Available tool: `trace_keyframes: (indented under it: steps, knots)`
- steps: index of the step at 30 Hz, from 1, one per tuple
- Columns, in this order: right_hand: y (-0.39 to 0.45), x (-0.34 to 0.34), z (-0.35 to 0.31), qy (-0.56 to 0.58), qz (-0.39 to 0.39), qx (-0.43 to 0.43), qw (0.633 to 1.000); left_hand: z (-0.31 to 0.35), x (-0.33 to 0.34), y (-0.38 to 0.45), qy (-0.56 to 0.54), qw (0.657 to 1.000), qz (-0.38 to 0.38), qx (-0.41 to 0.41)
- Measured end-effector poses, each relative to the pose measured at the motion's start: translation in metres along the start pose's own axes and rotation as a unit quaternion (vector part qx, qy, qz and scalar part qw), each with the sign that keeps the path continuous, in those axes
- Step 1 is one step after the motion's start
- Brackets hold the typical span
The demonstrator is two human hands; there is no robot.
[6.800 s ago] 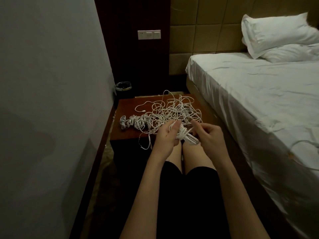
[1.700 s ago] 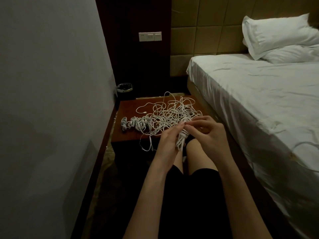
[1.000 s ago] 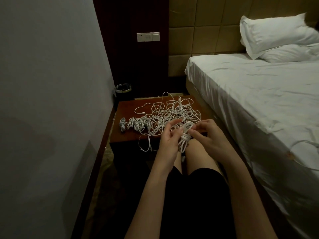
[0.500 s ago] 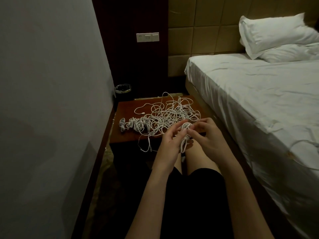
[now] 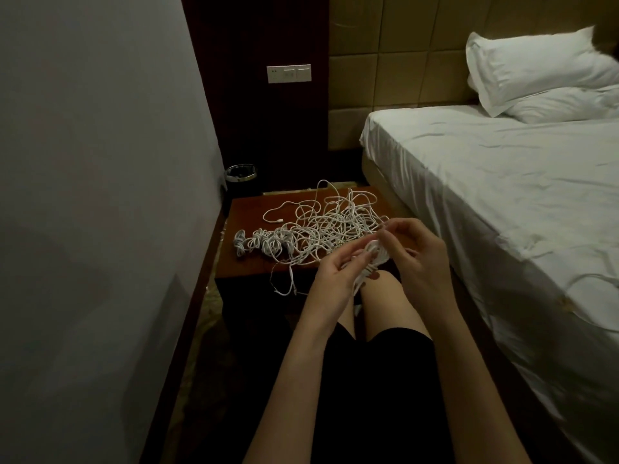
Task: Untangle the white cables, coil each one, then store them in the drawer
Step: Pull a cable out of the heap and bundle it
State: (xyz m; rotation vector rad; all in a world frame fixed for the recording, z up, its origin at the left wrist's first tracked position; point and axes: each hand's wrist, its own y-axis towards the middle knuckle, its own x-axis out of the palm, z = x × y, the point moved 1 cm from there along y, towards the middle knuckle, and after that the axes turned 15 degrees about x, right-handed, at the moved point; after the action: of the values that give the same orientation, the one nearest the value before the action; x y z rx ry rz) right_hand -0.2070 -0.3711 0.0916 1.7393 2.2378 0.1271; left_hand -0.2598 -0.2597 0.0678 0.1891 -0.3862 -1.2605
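A tangle of white cables (image 5: 335, 222) lies spread over the dark wooden bedside table (image 5: 248, 266). Several small coiled bundles (image 5: 261, 244) sit in a row at its left. Above my knees I hold a partly wound coil (image 5: 376, 254) between both hands. My left hand (image 5: 335, 276) grips the coil's lower part from the left. My right hand (image 5: 415, 252) pinches a cable strand at the coil's top with fingertips raised. A loose cable end (image 5: 284, 289) hangs over the table's front edge. No drawer is visible.
A grey wall (image 5: 100, 195) runs close along the left. A bed with a white sheet (image 5: 502, 195) and pillows (image 5: 536, 72) fills the right. A small black bin (image 5: 240, 177) stands behind the table. My legs extend toward the table.
My right hand has lifted and shifted right, pulling a strand up over the coil. The left hand keeps its grip. The tangle on the table looks the same.
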Motion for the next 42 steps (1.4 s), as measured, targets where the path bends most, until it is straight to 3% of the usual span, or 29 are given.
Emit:
trace_keyframes:
  steps: [4, 8, 10, 14, 21, 34, 42]
  knots:
    - [0.004, -0.005, 0.011, 0.042, -0.024, 0.132, 0.99, -0.003, -0.004, 0.004, -0.095, 0.994, 0.049, -0.034]
    - [0.004, 0.002, 0.018, 0.026, -0.136, 0.234, 0.962, -0.007, -0.009, 0.005, -0.106, 0.99, 0.081, -0.042]
    - [0.002, 0.007, 0.019, 0.037, -0.149, 0.231, 0.961, -0.011, -0.011, 0.005, -0.092, 0.989, 0.11, -0.031]
    - [0.001, 0.019, 0.023, 0.034, -0.077, 0.156, 0.984, -0.017, -0.017, 0.006, -0.092, 0.982, 0.165, -0.024]
    - [0.011, 0.04, 0.033, 0.034, -0.026, 0.119, 0.992, -0.02, -0.035, 0.014, -0.093, 0.976, 0.188, -0.054]
    - [0.045, 0.114, 0.037, 0.075, -0.093, 0.164, 0.979, -0.021, -0.11, 0.037, 0.01, 0.971, 0.227, -0.076]
    - [0.084, 0.168, 0.051, 0.081, -0.146, 0.196, 0.966, -0.032, -0.155, 0.069, 0.012, 0.964, 0.238, -0.116]
